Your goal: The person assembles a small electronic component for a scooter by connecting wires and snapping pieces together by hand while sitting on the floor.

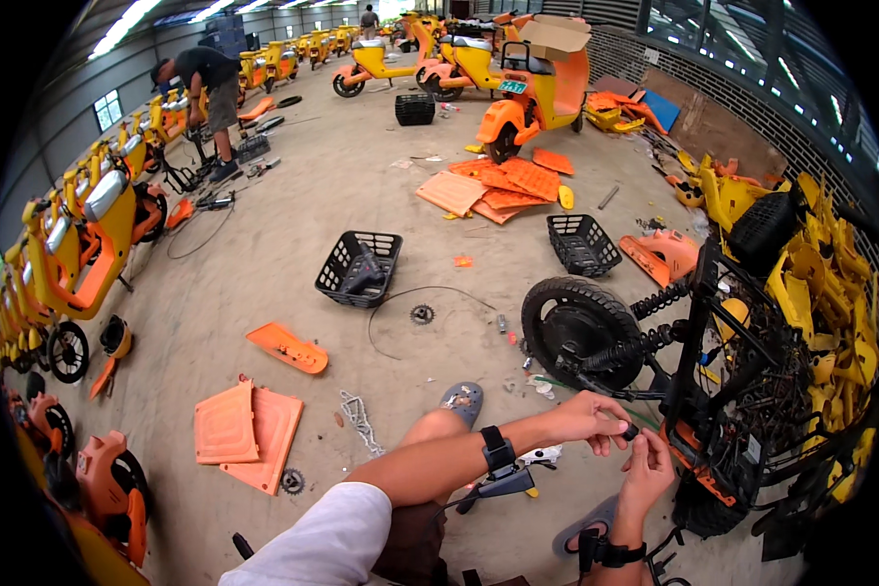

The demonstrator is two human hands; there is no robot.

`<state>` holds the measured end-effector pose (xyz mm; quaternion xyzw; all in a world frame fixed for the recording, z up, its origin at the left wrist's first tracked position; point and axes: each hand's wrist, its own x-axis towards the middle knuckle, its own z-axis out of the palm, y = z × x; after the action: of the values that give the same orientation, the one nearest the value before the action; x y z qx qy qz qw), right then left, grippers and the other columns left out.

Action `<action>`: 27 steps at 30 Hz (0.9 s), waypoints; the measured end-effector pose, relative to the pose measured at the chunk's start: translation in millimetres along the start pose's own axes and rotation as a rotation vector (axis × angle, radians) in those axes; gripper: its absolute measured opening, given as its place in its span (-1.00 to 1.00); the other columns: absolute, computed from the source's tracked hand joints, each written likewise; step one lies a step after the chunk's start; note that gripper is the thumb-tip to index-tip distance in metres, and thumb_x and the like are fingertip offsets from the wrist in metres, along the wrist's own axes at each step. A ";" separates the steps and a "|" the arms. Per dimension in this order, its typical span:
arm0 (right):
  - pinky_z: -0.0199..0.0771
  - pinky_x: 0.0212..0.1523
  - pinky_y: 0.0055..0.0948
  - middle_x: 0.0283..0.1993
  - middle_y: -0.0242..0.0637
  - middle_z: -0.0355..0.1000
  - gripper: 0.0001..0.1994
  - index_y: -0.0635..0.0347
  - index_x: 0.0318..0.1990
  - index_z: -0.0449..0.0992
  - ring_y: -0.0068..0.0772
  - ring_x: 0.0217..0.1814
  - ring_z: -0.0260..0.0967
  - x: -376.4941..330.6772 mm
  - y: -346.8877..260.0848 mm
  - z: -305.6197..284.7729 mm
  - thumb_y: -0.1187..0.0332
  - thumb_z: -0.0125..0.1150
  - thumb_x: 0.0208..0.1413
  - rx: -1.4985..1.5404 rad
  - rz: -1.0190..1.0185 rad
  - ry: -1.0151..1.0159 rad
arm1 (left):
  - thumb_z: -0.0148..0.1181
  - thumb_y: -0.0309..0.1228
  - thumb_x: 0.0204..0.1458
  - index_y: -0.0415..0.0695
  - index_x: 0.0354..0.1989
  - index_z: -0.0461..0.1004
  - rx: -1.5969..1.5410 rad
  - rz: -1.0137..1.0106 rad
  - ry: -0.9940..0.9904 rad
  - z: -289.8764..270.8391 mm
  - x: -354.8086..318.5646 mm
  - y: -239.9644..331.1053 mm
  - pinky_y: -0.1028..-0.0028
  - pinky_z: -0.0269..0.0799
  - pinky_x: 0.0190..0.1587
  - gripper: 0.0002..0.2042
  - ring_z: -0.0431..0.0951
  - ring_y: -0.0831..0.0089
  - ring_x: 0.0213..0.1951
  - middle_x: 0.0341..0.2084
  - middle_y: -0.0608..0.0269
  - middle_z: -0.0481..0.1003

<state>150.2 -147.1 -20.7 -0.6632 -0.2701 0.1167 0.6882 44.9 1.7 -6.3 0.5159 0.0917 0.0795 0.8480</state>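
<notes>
The left hand (588,418) is closed in a pinch on a small dark part (631,431), and the right hand (648,473) meets it from below, its fingers also pinching this same piece. Both hands are just beside the stripped scooter frame (723,391), near its black rear wheel (578,330) and the coiled springs (654,322). Each wrist carries a black strap. Under the arms I see a bent knee and a grey sandal (462,400) on the concrete floor (293,244). Farther out lie orange panels (247,430), two black baskets (359,267) and a chain (359,420). At the left, a person bends beside a row of yellow scooters (83,234).
</notes>
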 end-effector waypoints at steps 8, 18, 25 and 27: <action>0.17 -0.60 -0.70 -0.47 -0.39 0.39 -0.78 0.35 -0.18 0.53 -0.71 -0.60 0.21 1.0 0.5 -11.1 0.34 0.14 0.19 -0.027 0.011 0.062 | 0.11 -0.30 0.17 -0.33 -0.16 0.42 -0.013 -0.023 0.008 10.2 18.2 -11.8 0.54 0.45 -0.46 -0.72 0.52 0.50 -0.53 -0.40 0.07 0.58; 0.19 -0.60 -0.70 -0.56 -0.42 0.30 -0.75 0.33 -0.19 0.49 -0.68 -0.62 0.22 -2.9 3.9 -3.0 0.28 0.04 0.26 0.038 0.048 -0.026 | 0.10 -0.17 0.17 -0.29 -0.42 0.48 0.176 0.043 0.070 6.9 13.4 -10.2 0.57 0.41 -0.52 -0.64 0.48 0.57 -0.59 -0.54 0.17 0.56; 0.23 -0.56 -0.71 -0.53 -0.45 0.33 -0.81 0.30 -0.18 0.48 -0.70 -0.57 0.24 -9.3 -0.5 13.9 0.34 0.08 0.23 -0.005 0.078 -0.103 | 0.02 -0.06 0.19 -0.27 -0.53 0.46 0.289 0.007 0.117 -9.8 2.8 -14.0 0.55 0.37 -0.58 -0.53 0.45 0.58 -0.63 -0.66 0.23 0.50; 0.27 -0.51 -0.70 -0.50 -0.45 0.35 -0.82 0.30 -0.16 0.48 -0.70 -0.53 0.26 -11.5 -0.1 18.4 0.36 0.10 0.22 -0.011 0.074 -0.147 | 0.01 -0.02 0.19 -0.27 -0.55 0.45 0.309 -0.015 0.140 -17.2 0.6 -14.6 0.55 0.35 -0.60 -0.50 0.43 0.58 -0.66 -0.72 0.25 0.46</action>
<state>131.0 -137.4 -23.6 -0.6661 -0.2958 0.1887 0.6582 42.0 10.0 -27.1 0.6325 0.1653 0.0938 0.7509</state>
